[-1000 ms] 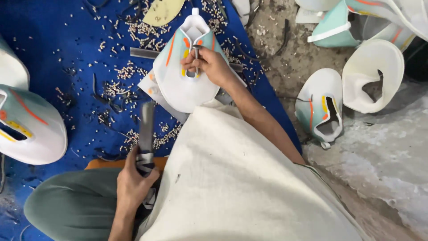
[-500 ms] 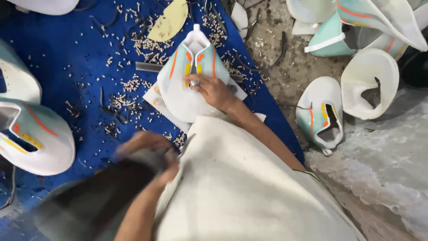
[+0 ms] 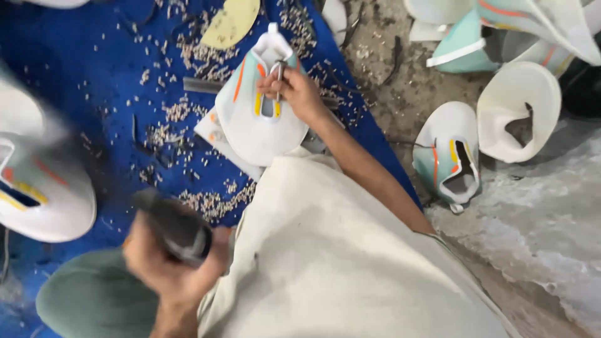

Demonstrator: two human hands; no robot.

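White and mint synthetic, with orange and yellow stripes: that is the shoe upper [image 3: 260, 116] being worked, lying flat on the blue mat [image 3: 81, 94] close to the mat's far right edge, on a pale backing board [image 3: 216, 134]. The right hand [image 3: 294, 91] presses on its throat, fingers closed round a small metal punch [image 3: 277, 72] stood at the lace panel. The left hand [image 3: 166, 263] is low and near the body, wrapped tight round the handle of a dark hammer [image 3: 178, 228], blurred with motion.

How far along is a judgement: pale punched-out scraps [image 3: 169, 112] lie scattered thick across the mat, so I would say a good deal of punching is behind it. Another shoe upper [image 3: 37, 194] sits at the mat's left edge, and several more [image 3: 451, 156] are heaped on the bare ground [image 3: 400, 81] beyond the right edge; which are finished and which wait I cannot tell from here. Whether every hole on the piece in hand is made is hidden under the fingers.

Room is tight. The person's pale garment [image 3: 350, 263] and green-clad knee [image 3: 94, 300] fill the near side, so the hammer has only the gap between knee and work to swing in. The mat's right edge runs slanting just past the right forearm, and a flat grey tool [image 3: 200, 86] lies just left of the work. A yellowish insole [image 3: 231, 22] lies at the far edge.
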